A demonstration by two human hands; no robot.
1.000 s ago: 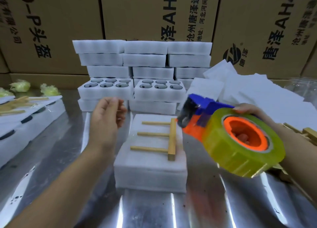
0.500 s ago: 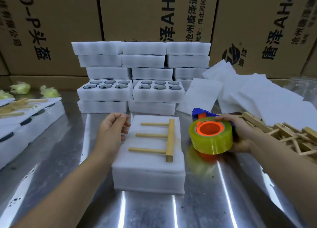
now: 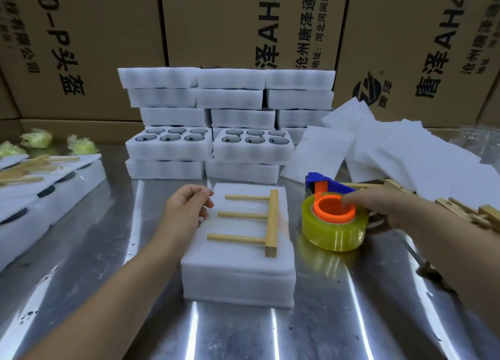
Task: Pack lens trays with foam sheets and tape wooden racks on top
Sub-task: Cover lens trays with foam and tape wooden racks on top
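A white foam-covered lens tray stack [image 3: 238,273] lies mid-table with a wooden rack [image 3: 272,221] flat on top, its three pegs pointing left. My left hand [image 3: 184,211] rests against the stack's left top edge, fingers loosely curled and holding nothing. To the right, a tape dispenser [image 3: 335,235] with a yellow roll, orange core and blue handle lies on the table. My right hand [image 3: 384,208], blurred, wraps the roll's far right side with fingers over the core.
Open and covered lens trays [image 3: 211,146] are stacked behind. Loose foam sheets [image 3: 405,154] and spare wooden racks [image 3: 470,211] lie at the right. Taped trays [image 3: 40,197] sit at the left edge. Cardboard boxes [image 3: 108,35] wall the back of the steel table [image 3: 243,332].
My right hand brought the tape dispenser down from mid-air and laid it on the table right of the stack. My left hand dropped to the stack's left edge.
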